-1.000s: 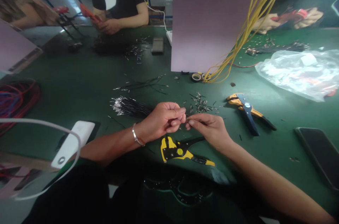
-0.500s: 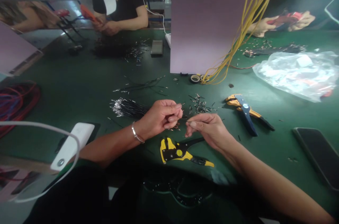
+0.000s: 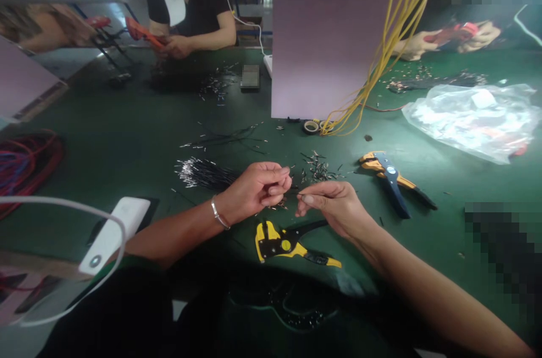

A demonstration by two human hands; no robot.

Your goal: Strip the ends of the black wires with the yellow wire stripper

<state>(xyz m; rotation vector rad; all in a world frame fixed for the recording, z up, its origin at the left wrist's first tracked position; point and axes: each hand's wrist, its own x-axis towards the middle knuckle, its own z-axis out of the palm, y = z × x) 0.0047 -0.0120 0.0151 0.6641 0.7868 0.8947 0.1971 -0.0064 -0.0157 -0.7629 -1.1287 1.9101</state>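
My left hand (image 3: 256,188) is curled closed just above a yellow-and-black wire stripper (image 3: 282,246), and its fingers hide whatever they may hold. My right hand (image 3: 330,205) pinches a thin dark wire (image 3: 305,195) between thumb and forefinger, close to the left fingertips. Behind my left wrist lies a bundle of black wires (image 3: 205,174) with bare silver ends. Small metal-tipped wire pieces (image 3: 318,169) are scattered beyond my hands. To the right rests a second wire stripper (image 3: 392,180) with blue and yellow handles.
Across the green bench, a co-worker's hands (image 3: 175,47) hold an orange-handled tool. Another person's hands (image 3: 459,36) work at the upper right. Yellow cables (image 3: 393,59) hang beside a pale board (image 3: 330,36). A plastic bag (image 3: 470,123) lies right; a red-and-blue wire coil (image 3: 29,169) lies left.
My hands stay almost where they were, and the view has drifted slightly. The co-worker's orange-handled tool has shifted a little.
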